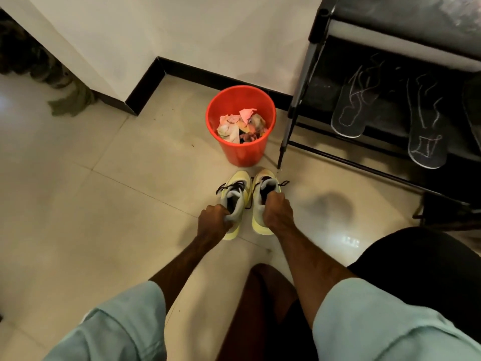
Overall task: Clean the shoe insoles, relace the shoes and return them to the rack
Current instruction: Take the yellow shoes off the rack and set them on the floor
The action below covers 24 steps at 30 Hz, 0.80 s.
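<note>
1. Head view, centre: pale-yellow left-side sneaker [238, 196] and right-side sneaker [260, 201], upright and side by side on the tiled floor [104, 204], toes toward the red waste bin [240, 152]. Probably set as a pair so as to be lifted together.
2. Left hand [212, 222]: grip closed on the heel collar of the left-side sneaker, fingers curled into the opening, thumb hidden.
3. Right hand [277, 212]: grip closed likewise on the collar of the right-side sneaker, knuckles uppermost, fingertips tucked inside.
4. Arms: both forearms stretched forward and down, roughly parallel, wrists near straight, pale-blue sleeves [117, 321] ending about the elbow. Judged a low reach, with one shoe per hand for a single carry.
5. Black laces [229, 187]: threaded across the left-side sneaker, ends trailing loose over the sides of both. Knotted or not: cannot tell.
6. Shoe rack [294, 113]: right of the bin, front leg just beyond the right-side sneaker's toe. Dark insoles [351, 110] flat on a shelf, tips over the front rail, likely laid out to air. Whether from this pair: cannot tell.
7. Bin contents: crumpled scraps, plausibly cleaning waste kept within reach.
</note>
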### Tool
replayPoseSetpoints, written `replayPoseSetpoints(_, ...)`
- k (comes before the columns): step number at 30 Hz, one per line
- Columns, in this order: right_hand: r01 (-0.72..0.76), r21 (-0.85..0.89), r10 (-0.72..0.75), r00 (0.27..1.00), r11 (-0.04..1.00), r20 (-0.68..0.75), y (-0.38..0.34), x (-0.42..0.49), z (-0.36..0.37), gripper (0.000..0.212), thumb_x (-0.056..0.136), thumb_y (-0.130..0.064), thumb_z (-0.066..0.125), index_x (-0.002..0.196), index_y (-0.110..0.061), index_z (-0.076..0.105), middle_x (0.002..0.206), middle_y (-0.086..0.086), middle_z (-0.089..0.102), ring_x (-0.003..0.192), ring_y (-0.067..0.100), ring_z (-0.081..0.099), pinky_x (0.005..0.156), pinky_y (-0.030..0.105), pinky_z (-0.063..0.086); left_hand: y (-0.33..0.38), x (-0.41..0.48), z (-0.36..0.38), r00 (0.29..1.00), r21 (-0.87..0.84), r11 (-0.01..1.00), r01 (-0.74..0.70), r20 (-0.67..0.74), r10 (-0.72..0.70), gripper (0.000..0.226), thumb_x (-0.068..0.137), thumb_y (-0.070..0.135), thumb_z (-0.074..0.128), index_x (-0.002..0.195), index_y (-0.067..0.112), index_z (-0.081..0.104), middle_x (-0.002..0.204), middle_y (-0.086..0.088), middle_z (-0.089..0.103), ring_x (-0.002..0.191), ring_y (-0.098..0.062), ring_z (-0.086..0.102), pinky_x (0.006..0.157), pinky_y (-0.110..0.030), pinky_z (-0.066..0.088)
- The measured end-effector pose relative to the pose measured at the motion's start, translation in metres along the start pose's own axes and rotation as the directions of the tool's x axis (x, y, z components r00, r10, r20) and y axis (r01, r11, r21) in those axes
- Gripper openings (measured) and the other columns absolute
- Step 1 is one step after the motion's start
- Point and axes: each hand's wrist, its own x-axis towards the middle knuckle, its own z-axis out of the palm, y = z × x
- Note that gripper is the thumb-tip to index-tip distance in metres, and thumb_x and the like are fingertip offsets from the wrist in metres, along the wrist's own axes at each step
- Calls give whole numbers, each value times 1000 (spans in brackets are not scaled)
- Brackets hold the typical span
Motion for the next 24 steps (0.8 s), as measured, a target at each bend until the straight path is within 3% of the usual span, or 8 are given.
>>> replayPoseSetpoints(4, -23, -40, 25, 997, 999, 72, 7, 2, 9, 29, 107, -19, 47, 131, -4, 53, 137, 18, 53, 128, 36, 55, 103, 42, 44, -6, 0, 16, 999, -22, 999, 40, 37, -39, 33, 77, 41, 79, 101, 18, 76, 96, -7, 73, 84, -28, 68, 70, -35, 54)
replayPoseSetpoints(8, -39, -76, 48, 991, 996, 124, 8, 4, 11, 30, 106, -19, 50, 132, -6, 56, 138, 16, 54, 128, 34, 56, 103, 40, 45, -11, -2, 30, 994, -56, 997, 54, 99, -49, 33, 79, 34, 79, 105, 15, 75, 101, -8, 72, 85, -25, 67, 69, -33, 53)
replayPoseSetpoints(12, -97, -137, 124, 971, 986, 204, 15, 12, 29, 44, 100, -22, 60, 141, -7, 51, 143, 16, 41, 127, 31, 54, 101, 37, 46, -17, 5, 34, 990, -45, 997, 65, 124, -59, 39, 85, 26, 77, 118, 7, 67, 114, -14, 67, 97, -31, 66, 77, -37, 53)
replayPoseSetpoints(14, -112, -151, 150, 950, 982, 273, 19, 19, 40, 42, 102, -19, 54, 142, -6, 49, 143, 15, 46, 130, 32, 50, 93, 34, 41, -20, 12, 33, 985, -17, 998, 67, 163, -63, 42, 87, 23, 74, 122, 4, 61, 121, -18, 63, 106, -35, 63, 83, -39, 52)
replayPoseSetpoints(16, -122, -204, 186, 925, 971, 331, 21, 27, 48, 43, 104, -20, 53, 143, -4, 48, 144, 16, 53, 135, 32, 48, 99, 32, 42, -23, 18, 34, 974, 7, 997, 72, 216, -72, 42, 88, 19, 73, 124, 3, 57, 127, -19, 58, 112, -36, 60, 87, -39, 50)
replayPoseSetpoints(20, -179, -182, 249, 823, 967, 511, 25, 38, 68, 56, 99, -19, 63, 149, 0, 43, 152, 21, 46, 140, 36, 47, 113, 41, 41, -25, 22, 45, 944, 37, 996, 82, 317, -90, 42, 90, 11, 67, 129, 3, 53, 132, -19, 52, 116, -34, 57, 87, -36, 49)
replayPoseSetpoints(22, -169, -169, 236, 785, 971, 573, 32, 46, 85, 59, 94, -19, 68, 146, 0, 47, 149, 22, 50, 136, 39, 51, 113, 48, 44, -24, 21, 54, 933, 55, 994, 94, 345, -107, 44, 88, 10, 68, 130, 2, 53, 132, -19, 54, 115, -33, 58, 84, -34, 51)
replayPoseSetpoints(24, -164, -99, 189, 740, 981, 645, 37, 47, 96, 46, 89, -15, 71, 130, 2, 60, 135, 21, 62, 123, 38, 62, 107, 51, 50, -22, 20, 59, 925, 68, 992, 103, 360, -121, 46, 88, 9, 69, 131, 1, 53, 131, -18, 55, 113, -31, 60, 81, -32, 52)
